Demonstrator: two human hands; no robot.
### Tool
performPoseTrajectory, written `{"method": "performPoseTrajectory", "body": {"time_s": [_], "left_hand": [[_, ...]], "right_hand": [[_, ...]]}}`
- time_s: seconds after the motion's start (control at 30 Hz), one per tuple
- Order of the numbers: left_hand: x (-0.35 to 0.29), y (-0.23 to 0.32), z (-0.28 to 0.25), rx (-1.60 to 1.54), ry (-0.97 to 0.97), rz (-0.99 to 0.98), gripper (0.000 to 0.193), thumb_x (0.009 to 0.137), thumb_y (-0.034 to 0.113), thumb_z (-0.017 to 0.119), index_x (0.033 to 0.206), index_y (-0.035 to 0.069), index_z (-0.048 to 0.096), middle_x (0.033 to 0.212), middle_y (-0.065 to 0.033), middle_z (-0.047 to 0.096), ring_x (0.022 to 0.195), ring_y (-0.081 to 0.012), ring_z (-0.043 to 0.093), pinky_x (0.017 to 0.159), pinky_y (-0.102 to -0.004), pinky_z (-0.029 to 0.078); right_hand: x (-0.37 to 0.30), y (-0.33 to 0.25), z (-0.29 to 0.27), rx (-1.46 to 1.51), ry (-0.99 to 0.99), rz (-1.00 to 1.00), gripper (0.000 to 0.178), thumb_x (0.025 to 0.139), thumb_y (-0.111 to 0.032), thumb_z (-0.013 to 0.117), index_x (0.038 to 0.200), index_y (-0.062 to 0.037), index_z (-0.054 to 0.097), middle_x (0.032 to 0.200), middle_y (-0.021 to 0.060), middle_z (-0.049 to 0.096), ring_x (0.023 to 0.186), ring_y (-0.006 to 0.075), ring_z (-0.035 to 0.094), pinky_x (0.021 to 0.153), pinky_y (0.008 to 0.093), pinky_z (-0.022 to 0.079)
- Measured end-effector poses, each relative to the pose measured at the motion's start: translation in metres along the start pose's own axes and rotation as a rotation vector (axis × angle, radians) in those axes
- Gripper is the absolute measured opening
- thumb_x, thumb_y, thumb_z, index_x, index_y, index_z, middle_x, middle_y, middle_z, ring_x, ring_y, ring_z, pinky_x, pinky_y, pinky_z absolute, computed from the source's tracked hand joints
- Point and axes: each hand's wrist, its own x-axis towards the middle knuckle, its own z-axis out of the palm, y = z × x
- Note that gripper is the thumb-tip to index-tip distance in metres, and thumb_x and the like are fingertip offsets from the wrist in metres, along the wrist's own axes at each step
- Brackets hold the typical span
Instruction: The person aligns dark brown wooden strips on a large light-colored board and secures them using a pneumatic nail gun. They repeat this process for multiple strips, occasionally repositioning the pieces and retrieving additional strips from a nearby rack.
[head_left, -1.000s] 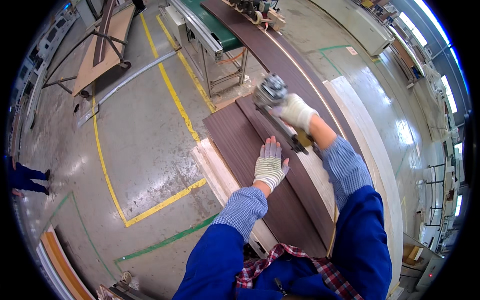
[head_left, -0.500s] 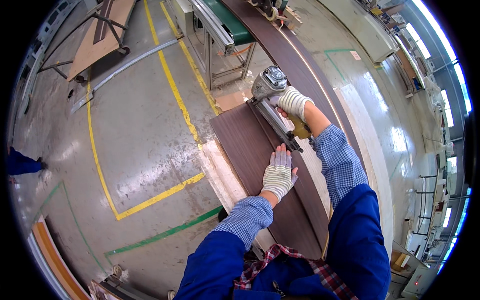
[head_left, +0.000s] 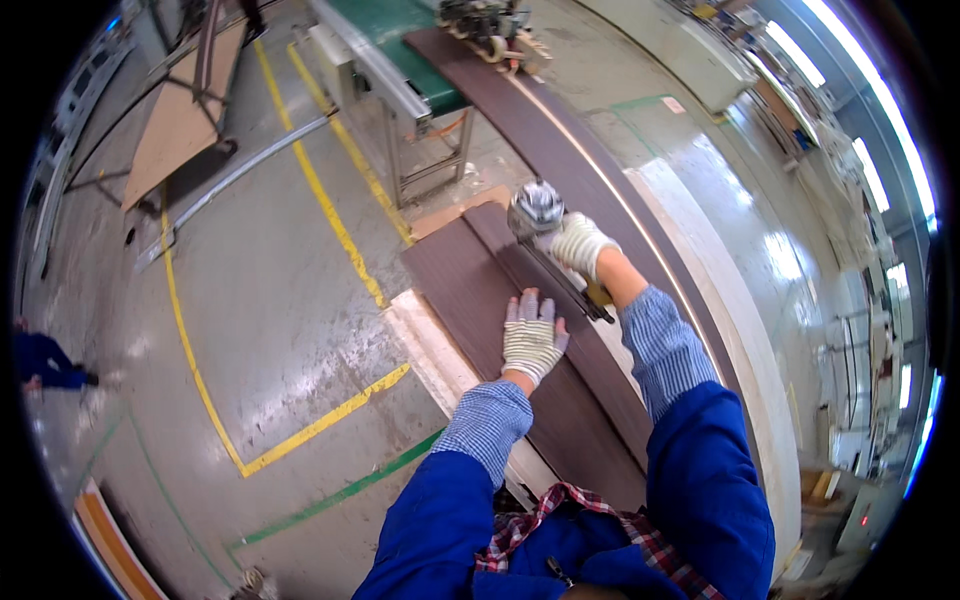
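The person's left hand (head_left: 534, 342) lies palm down on the dark brown panels (head_left: 455, 265), flat, with the fingers slightly parted and the thumb held out toward the right. Its fingertips point away from the body and reach the seam where a narrower, raised dark strip runs beside the wider panel; how much of the palm bears on each cannot be told. The right hand (head_left: 583, 246) is farther from the body and to the right, its fingers curled round the grip of a nail gun (head_left: 537, 208). The gun's rounded metal head sits just beyond that hand and to its left, over the far part of the raised strip, while the slim dark magazine slants back beneath the hand toward the body, ending to the right of the left thumb and apart from it. The tool is slightly blurred, and whether its nose touches the wood cannot be seen. Both hands wear striped, pale knitted gloves, with blue checked cuffs (head_left: 487, 425) covering the forearms. Right of the gun, a long dark board (head_left: 565, 130) with a light line along it extends away to a green conveyor (head_left: 375, 35); a pale board (head_left: 705, 262) lies along its right side.
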Motion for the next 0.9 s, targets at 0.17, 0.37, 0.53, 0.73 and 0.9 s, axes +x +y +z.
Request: {"method": "performPoseTrajectory", "body": {"time_s": [0.17,0.37,0.53,0.73,0.9], "left_hand": [[0.005,0.01,-0.012,0.175,-0.041,0.063,0.031,0.077,0.031,0.054,0.094,0.006,0.057,0.113,-0.0159,0.05,0.112,-0.0284,0.042,0.091,-0.0493,0.032],[-0.007,0.023,-0.017,0.295,0.06,0.242,0.031,0.076,0.032,0.055,0.095,0.008,0.057,0.116,-0.0151,0.048,0.11,-0.0313,0.044,0.086,-0.0517,0.034],[-0.02,0.034,-0.025,0.297,-0.184,0.506,0.042,0.085,0.023,0.047,0.12,0.0,0.05,0.135,-0.0157,0.037,0.12,-0.0325,0.037,0.104,-0.0423,0.027],[-0.103,0.123,0.023,0.474,-0.559,0.823,0.045,0.092,0.025,0.035,0.13,0.001,0.042,0.145,-0.0157,0.025,0.135,-0.0299,0.02,0.108,-0.0446,0.018],[-0.265,0.292,0.095,0.231,-0.765,1.089,0.049,0.091,0.03,0.037,0.134,0.006,0.039,0.144,-0.0185,0.026,0.134,-0.0326,0.023,0.108,-0.0471,0.017]], "right_hand": [[-0.159,0.079,-0.004,-0.115,0.131,0.153,0.028,0.074,-0.03,0.06,0.09,-0.0074,0.065,0.084,0.0181,0.065,0.083,0.0336,0.062,0.073,0.0386,0.048],[-0.423,0.149,0.019,0.11,0.193,0.586,0.034,0.074,-0.032,0.061,0.099,-0.0098,0.061,0.087,0.0181,0.064,0.085,0.0366,0.06,0.074,0.0399,0.048],[-0.641,0.182,0.093,0.361,0.594,0.932,0.042,0.069,-0.035,0.068,0.101,-0.0082,0.062,0.09,0.0168,0.065,0.086,0.0336,0.062,0.076,0.0377,0.05],[-0.846,0.187,0.2,0.591,0.898,1.146,0.042,0.071,-0.037,0.066,0.103,-0.0094,0.062,0.091,0.0171,0.065,0.087,0.0327,0.062,0.078,0.0371,0.048],[-0.959,0.206,0.253,0.684,0.811,1.283,0.056,0.069,-0.047,0.066,0.109,-0.0094,0.059,0.091,0.0189,0.065,0.088,0.0353,0.061,0.078,0.0385,0.049]]}}
